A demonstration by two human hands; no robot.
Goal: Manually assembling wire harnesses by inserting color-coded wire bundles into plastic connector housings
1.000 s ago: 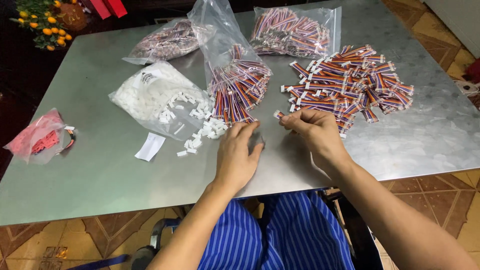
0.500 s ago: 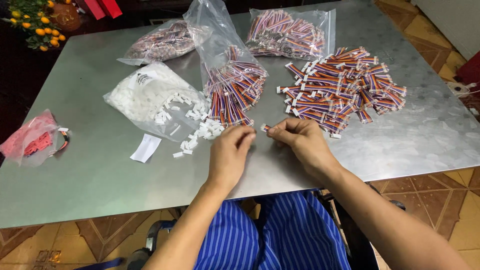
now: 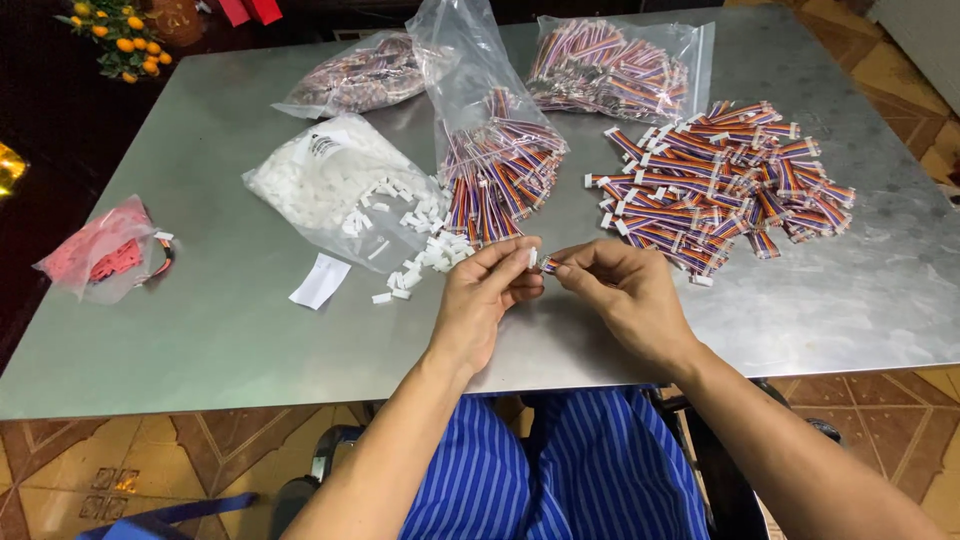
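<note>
My left hand point(image 3: 487, 295) and my right hand point(image 3: 622, 292) meet fingertip to fingertip above the near middle of the grey metal table point(image 3: 220, 330). The left fingers pinch a small white plastic connector point(image 3: 533, 258). The right fingers pinch the end of a short striped wire piece point(image 3: 549, 265) against it. A pile of loose white connectors point(image 3: 425, 250) lies just beyond my left hand, spilling from an open clear bag point(image 3: 330, 185). A heap of striped wire pieces point(image 3: 715, 185) lies beyond my right hand.
An upright open bag of striped wires point(image 3: 495, 165) stands behind my hands. Two more filled bags point(image 3: 620, 70) point(image 3: 360, 75) lie at the back. A pink bag point(image 3: 95, 255) sits at the left edge, a white paper slip point(image 3: 320, 280) near it. Orange flowers point(image 3: 115, 30) stand at the far left.
Both hands have lifted off the table near the wire heap and come together. The right hand now holds a wire piece against the connector in the left.
</note>
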